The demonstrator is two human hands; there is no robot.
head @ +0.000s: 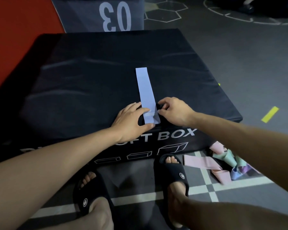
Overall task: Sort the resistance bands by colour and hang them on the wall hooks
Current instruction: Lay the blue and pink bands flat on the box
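— At centre frame, what's happening?
— One pale blue band (146,93) lies flat on the black soft box (90,77); left hand (131,119) presses its near end with straight fingers, right hand (173,112) pinches the edge.
— Progress?
— Early, I'd judge — the other bands (223,165), pink and green, sit heaped lower right on the grey gym floor (239,55). No hooks visible.

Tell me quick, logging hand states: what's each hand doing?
Left hand: open, fingers flat on the blue band's near end.
Right hand: pinching that same end.
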